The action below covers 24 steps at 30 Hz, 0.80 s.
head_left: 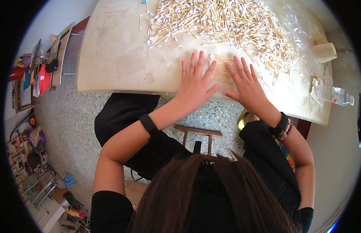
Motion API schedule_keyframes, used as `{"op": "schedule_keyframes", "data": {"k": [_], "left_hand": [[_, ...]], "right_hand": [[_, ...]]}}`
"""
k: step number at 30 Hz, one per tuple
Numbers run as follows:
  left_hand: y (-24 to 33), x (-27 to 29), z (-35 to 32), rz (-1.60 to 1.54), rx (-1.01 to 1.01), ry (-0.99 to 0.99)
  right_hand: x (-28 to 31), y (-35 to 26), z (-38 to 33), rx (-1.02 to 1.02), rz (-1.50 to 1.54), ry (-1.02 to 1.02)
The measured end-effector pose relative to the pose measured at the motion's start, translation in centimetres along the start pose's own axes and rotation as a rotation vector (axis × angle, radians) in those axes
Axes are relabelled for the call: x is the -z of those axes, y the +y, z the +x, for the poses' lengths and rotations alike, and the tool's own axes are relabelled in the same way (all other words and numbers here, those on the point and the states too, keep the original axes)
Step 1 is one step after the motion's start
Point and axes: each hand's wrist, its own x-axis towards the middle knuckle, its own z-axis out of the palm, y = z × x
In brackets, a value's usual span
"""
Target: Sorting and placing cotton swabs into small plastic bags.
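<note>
A small row of cotton swabs (220, 69) lies side by side near the front edge of the table (110, 66). My left hand (194, 81) is spread open at the left of this row, its index finger and thumb by the swab tips. On the right side my right hand (248, 83) is likewise open, fingers stretched out, with its fingertips at the other ends of the swabs. Neither hand grips anything. Beyond both hands a large loose heap of cotton swabs (219, 23), with pale sticks and white tips, covers the far part of the table.
A clear plastic bottle (334, 95) lies on its side at the right edge. Crumpled clear plastic (300, 31) and a paper roll (324, 53) are behind it. One stray swab (140, 22) lies left of the heap. Below the table stands a wooden stool (198, 132).
</note>
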Motion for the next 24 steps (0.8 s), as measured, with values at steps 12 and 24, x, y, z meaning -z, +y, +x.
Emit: {"op": "schedule_keyframes", "data": {"k": [12, 24], "left_hand": [[-0.7, -0.4, 0.3, 0.041, -0.021, -0.008], [-1.0, -0.2, 0.6, 0.070, -0.018, -0.002]], "right_hand": [[1.0, -0.9, -0.8, 0.012, 0.011, -0.029], [0.0, -1.0, -0.6, 0.003, -0.007, -0.021]]}}
